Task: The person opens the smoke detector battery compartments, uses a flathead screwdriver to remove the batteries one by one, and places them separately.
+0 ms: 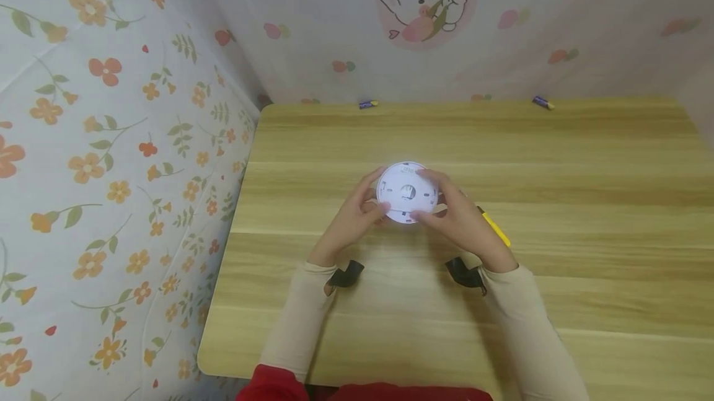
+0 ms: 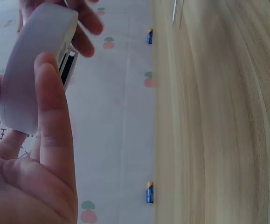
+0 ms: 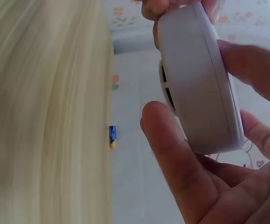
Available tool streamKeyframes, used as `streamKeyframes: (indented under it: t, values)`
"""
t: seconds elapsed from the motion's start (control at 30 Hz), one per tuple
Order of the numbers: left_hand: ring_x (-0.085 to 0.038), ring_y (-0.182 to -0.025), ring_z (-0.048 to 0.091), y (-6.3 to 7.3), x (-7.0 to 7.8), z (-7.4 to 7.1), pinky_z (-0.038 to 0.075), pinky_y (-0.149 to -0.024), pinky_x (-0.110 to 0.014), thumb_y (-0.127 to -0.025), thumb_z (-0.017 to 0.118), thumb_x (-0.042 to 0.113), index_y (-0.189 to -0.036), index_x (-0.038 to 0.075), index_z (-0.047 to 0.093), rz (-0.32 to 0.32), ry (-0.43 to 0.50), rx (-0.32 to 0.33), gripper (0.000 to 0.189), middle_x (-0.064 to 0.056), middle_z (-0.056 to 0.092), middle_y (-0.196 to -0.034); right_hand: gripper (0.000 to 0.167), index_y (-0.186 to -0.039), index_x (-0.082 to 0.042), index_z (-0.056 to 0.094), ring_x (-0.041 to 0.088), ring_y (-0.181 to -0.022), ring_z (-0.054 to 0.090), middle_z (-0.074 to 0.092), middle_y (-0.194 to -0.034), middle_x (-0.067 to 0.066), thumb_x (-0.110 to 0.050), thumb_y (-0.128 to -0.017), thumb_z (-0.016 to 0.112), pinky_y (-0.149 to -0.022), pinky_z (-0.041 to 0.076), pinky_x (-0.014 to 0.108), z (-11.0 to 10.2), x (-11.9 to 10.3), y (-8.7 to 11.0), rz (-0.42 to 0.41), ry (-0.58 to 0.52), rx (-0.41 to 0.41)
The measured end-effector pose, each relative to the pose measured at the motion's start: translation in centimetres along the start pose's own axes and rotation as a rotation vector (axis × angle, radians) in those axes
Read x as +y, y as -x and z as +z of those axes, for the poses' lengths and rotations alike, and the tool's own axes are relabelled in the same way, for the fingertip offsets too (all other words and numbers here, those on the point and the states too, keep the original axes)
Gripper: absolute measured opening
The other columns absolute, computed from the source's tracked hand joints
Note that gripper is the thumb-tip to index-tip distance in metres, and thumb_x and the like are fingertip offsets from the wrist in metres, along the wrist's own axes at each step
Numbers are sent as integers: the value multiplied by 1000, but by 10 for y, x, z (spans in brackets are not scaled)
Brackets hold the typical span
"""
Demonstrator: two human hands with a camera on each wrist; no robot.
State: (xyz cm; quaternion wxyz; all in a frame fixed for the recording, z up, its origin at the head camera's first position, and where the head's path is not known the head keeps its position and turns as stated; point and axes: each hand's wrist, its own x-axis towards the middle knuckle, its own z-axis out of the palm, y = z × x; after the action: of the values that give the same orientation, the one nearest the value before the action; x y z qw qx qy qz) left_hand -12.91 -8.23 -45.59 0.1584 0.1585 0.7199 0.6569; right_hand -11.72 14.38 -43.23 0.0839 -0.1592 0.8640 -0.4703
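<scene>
Both hands hold a round white smoke detector (image 1: 408,193) above the table, its flat back plate with a central hole and small slots facing up. My left hand (image 1: 357,215) grips the left edge, thumb on the plate and fingers at the side. On the opposite edge, my right hand (image 1: 454,215) grips with its thumb on the near part of the plate and a finger over the far part. In the right wrist view, dark slots show on the underside of the detector (image 3: 195,84), near a fingertip of the right hand (image 3: 223,186).
Two blue-and-gold batteries (image 1: 368,105) lie apart along the table's back edge, by a patterned curtain (image 1: 312,29). A yellow-handled tool (image 1: 496,229) lies right of the right hand, partly hidden by it. Black wrist mounts (image 1: 347,274) stick out inward from both sleeves over the wooden table (image 1: 613,215).
</scene>
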Motion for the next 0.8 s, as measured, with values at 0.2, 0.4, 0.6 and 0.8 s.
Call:
streamKeyframes:
  t: [0.2, 0.4, 0.6, 0.8]
  values:
    - [-22, -85, 66, 0, 1, 1, 57, -82, -51, -88, 64, -1, -152, 27, 27, -25, 51, -17, 79, -24, 55, -124, 69, -139, -4, 36, 31, -98, 61, 52, -128, 19, -9, -82, 75, -77, 58, 38, 3, -2, -2, -39, 15, 56]
    - [-22, -86, 66, 0, 1, 1, 58, -81, -40, -85, 66, -2, -151, 29, 28, -38, 33, -17, 82, -22, 55, -124, 58, -128, 2, 36, 34, -110, 57, 51, -126, 22, -7, -85, 72, -100, 48, 50, 5, -4, -2, 22, -85, 93]
    - [-21, -90, 66, 1, 4, 0, 54, -85, -56, -87, 62, -3, -153, 25, 25, -36, 79, -34, 80, -26, 53, -127, 51, -124, 5, 36, 21, -111, 50, 49, -130, 19, -4, -87, 69, -100, 45, 26, 3, -6, -4, 64, -179, 156]
    - [-15, -90, 65, 2, 4, -2, 50, -87, -64, -88, 59, -4, -154, 23, 23, -46, 151, -28, 80, -28, 53, -126, 41, -124, 9, 41, 7, -99, 51, 50, -121, 0, 10, -88, 59, -79, 45, 12, -2, -8, -7, -18, -391, 279]
